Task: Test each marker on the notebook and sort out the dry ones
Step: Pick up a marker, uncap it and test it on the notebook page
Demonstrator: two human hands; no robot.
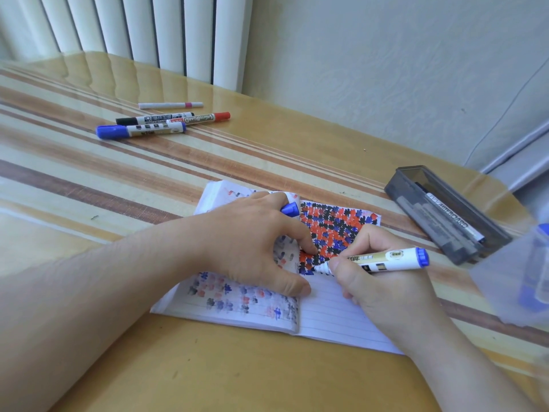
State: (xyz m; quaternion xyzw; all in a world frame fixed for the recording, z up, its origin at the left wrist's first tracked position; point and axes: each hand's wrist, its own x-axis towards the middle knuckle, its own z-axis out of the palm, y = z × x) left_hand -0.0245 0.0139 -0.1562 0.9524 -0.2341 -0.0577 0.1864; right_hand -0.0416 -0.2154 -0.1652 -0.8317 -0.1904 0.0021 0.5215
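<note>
Both forearms fill the bottom here, then the hands. Right hand has its fingers wrapped around a white plastic whiteboard marker with a blue end plug, tip down on the right page of the small open lined-paper notebook. Left hand lies over the left page pinning it flat, fingers curled around what looks like the marker's blue plastic cap, which pokes out past the knuckles.

What could go wrong, imo: that page is already packed with red, blue and black blotches, so a faint stroke from a dying marker could get lost among them and be misread as fine. The blank lines lower down look like the safer spot. The paper's thin too; ink has ghosted through on the left page, so pressing hard probably bleeds further. The glossy striped tan counter looks slick, so I'd guess the round barrels roll and the sorted group could mix up if bumped.

To the right sits a smoky translucent grey rectangular plastic box with at least one marker inside. Far back left is a loose cluster: blue-capped marker, black-capped one, red-capped one and a thin white pen with a pink band. Can't tell if that's the dry pile or the good one.
</note>
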